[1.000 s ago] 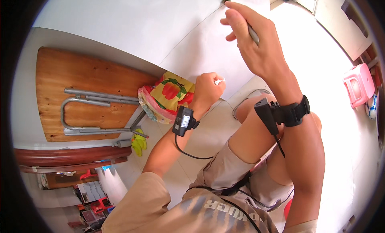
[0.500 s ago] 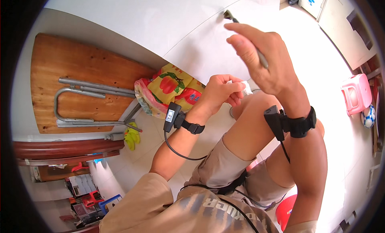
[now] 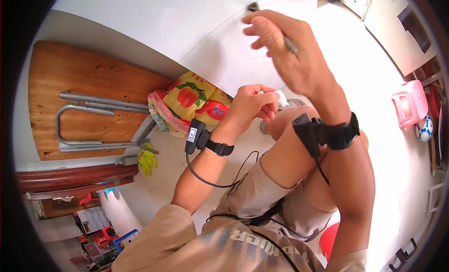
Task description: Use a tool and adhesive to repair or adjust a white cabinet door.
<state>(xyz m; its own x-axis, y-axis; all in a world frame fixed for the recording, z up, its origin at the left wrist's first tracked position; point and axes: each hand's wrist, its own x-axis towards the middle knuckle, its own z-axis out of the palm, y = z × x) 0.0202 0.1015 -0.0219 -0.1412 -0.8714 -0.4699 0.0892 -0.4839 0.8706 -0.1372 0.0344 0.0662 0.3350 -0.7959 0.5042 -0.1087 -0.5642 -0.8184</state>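
My right hand [image 3: 299, 61] is raised in front of a white tiled surface [image 3: 187, 24]. It is closed around a slim grey-handled tool [image 3: 291, 46]. The tool's small dark head shows past my fingers, close to the tiles; I cannot tell whether it touches them, and motion blurs it. Lower and to the left, my left hand [image 3: 250, 106] pinches a crumpled white tissue [image 3: 282, 100] above my knee. Both wrists wear black straps with a small box and a cable.
A yellow and red printed bag [image 3: 189, 96] lies below the tiled surface. At left leans a wooden folding table [image 3: 93, 73] with metal legs. Yellow-green slippers [image 3: 147, 160] rest on the floor. Rightward are a pink stool [image 3: 411, 103], a ball [image 3: 423, 130] and a red container [image 3: 328, 239].
My right hand has moved slightly up and left along the tiled surface with the tool. My left hand keeps its pinch on the tissue. The whole view has shifted slightly.
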